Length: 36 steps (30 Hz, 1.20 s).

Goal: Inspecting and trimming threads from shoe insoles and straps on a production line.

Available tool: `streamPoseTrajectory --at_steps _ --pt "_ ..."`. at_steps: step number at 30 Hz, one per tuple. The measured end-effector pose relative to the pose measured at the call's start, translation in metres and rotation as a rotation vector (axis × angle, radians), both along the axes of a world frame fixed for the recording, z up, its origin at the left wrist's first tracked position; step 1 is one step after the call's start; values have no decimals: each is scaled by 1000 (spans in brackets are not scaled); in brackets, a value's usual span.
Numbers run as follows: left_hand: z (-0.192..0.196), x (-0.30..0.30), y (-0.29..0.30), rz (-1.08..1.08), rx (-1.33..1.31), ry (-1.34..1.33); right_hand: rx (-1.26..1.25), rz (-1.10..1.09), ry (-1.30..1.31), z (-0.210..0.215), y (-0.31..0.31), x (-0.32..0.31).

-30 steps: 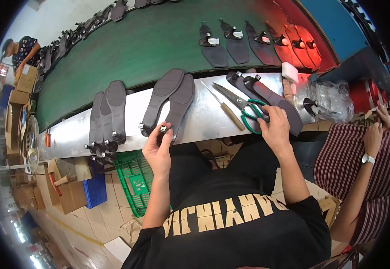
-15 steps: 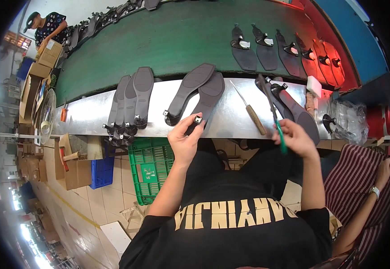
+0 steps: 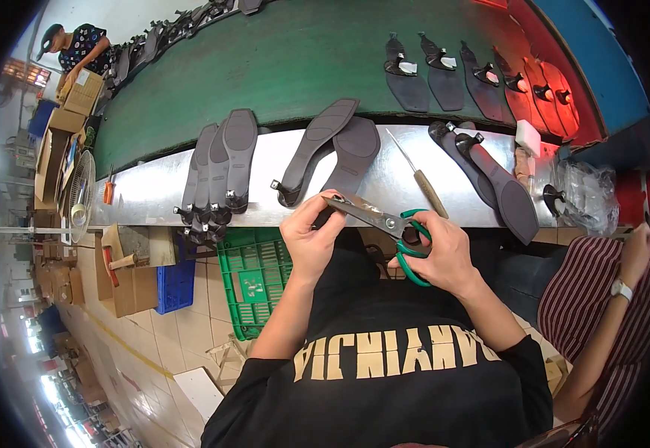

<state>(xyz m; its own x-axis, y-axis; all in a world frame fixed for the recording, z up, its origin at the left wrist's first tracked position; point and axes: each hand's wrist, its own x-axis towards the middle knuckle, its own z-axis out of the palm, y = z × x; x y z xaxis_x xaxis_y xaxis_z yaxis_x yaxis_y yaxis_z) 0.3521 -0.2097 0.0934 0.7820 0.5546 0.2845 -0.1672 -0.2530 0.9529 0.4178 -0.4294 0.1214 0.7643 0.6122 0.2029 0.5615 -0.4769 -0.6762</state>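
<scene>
My left hand [image 3: 306, 243] is closed round the heel end of a dark high-heeled shoe sole [image 3: 356, 145], whose toe points away over the metal ledge [image 3: 400, 187]. In my right hand [image 3: 444, 257] are scissors [image 3: 392, 223] with green handles, fingers in the loops. Their blades reach left to the held heel; whether they are parted there is hard to make out. Another sole [image 3: 317, 142] lies partly against the held one. Beyond my right hand, an awl with a wooden handle [image 3: 429, 193] rests on the ledge, beside a pair of heeled soles [image 3: 504, 179].
Several stacked soles [image 3: 239, 153] sit left on the ledge. Behind is a green conveyor belt [image 3: 302, 60] carrying strapped soles [image 3: 407, 82] toward a red-lit opening. Below stands a green crate [image 3: 254, 284]. A co-worker's arm [image 3: 601, 336] is at right; another person [image 3: 86, 48] stands far left.
My right hand has brought the scissors from beside the right-hand soles leftward to the heel in my left hand. The left hand has stayed nearly in place, keeping hold of the shoe sole.
</scene>
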Motion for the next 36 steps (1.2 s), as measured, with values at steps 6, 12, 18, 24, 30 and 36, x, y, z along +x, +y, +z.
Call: streamPoseTrajectory --at_steps 6,12,18,24,30,36 --pt "0 1 4 -13 44 -12 8 26 -32 2 2 0" --pt "2 -2 7 -54 71 16 -50 63 -30 2 -1 3" --pt "-2 -4 8 -85 65 43 -31 99 -35 3 -4 5" --pt "-13 -4 8 -135 65 119 -76 50 32 -6 -6 10" --pt "-26 -17 41 112 353 109 53 -170 186 -19 -8 18" --pt "-51 9 67 299 441 49 -58 -59 -52 -17 18 16"
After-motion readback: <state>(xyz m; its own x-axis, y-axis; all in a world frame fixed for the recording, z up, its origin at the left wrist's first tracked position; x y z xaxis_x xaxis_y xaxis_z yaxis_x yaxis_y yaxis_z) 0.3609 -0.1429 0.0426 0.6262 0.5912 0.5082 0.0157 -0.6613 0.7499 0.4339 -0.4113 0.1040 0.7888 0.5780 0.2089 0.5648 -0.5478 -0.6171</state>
